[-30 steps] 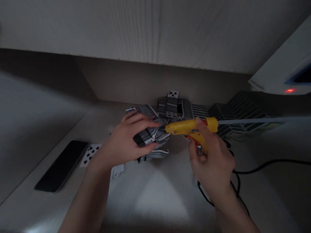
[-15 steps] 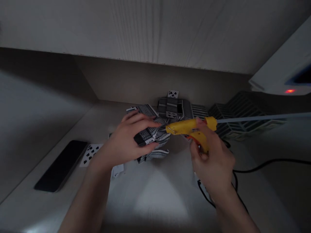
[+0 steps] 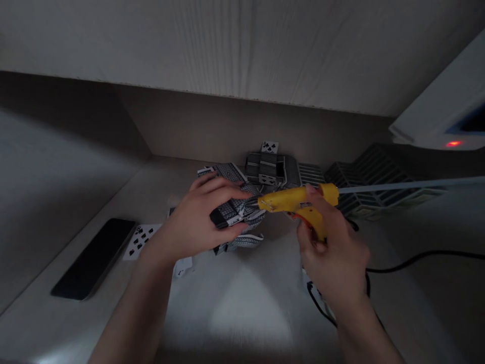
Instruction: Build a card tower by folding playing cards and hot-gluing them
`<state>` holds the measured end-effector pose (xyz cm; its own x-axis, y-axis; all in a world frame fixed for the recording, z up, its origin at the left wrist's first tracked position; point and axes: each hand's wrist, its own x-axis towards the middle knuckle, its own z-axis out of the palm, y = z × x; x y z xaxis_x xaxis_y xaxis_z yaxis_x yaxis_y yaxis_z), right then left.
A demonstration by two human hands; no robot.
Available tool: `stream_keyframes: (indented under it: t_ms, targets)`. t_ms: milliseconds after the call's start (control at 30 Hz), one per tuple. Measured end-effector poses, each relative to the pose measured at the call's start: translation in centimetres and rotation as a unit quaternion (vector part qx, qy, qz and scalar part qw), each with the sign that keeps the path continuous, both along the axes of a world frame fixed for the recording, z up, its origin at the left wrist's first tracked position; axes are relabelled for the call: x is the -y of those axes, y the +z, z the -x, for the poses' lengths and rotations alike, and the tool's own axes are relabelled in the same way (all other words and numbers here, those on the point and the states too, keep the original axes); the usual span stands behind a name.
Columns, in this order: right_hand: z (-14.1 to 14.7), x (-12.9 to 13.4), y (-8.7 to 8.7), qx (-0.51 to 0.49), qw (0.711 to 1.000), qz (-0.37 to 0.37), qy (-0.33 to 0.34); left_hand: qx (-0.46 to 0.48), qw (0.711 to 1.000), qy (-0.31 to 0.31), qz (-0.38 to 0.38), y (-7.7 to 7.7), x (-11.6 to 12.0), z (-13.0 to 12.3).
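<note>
My left hand (image 3: 200, 217) holds a model built of folded playing cards (image 3: 229, 208) between its thumb and fingers, with the patterned card backs showing. In my right hand (image 3: 333, 247) is a yellow glue gun (image 3: 290, 198), its nozzle touching or very close to the card model beside my left fingertips. A long pale glue stick (image 3: 397, 185) runs out of the gun's back end to the right. The finger on the orange trigger is partly hidden.
A black phone (image 3: 94, 259) and a spade card (image 3: 140, 241) lie at the left. Behind the hands stands a card-built box (image 3: 290, 169). Folded card strips (image 3: 375, 177) are at the right, near a black cable (image 3: 424, 257). A white device (image 3: 428, 121) juts in at upper right.
Both hands stay nearly where they were. The right hand and the glue gun have shifted very slightly.
</note>
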<state>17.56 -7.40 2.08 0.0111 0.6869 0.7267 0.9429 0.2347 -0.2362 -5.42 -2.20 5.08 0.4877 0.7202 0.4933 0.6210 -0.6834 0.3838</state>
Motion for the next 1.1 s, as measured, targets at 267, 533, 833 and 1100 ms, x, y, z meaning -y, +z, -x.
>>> stream_keyframes:
  t_ms: [267,533,833,1100]
  targets:
    - [0.04,0.09,0.31,0.011,1.0,0.001,-0.006,0.004,1.0,-0.006,-0.002,0.09,-0.02,-0.01]
    - [0.02,0.3,0.32,0.037,0.999,-0.017,-0.019,0.0,1.0,0.003,0.008,-0.05,0.08,-0.05]
    - [0.18,0.68,0.68,0.037,0.999,-0.022,-0.002,0.0,1.0,0.0,0.007,-0.03,-0.09,-0.09]
    - [0.54,-0.03,0.55,0.029,0.999,-0.019,-0.008,-0.005,1.0,-0.005,0.012,-0.06,-0.12,-0.01]
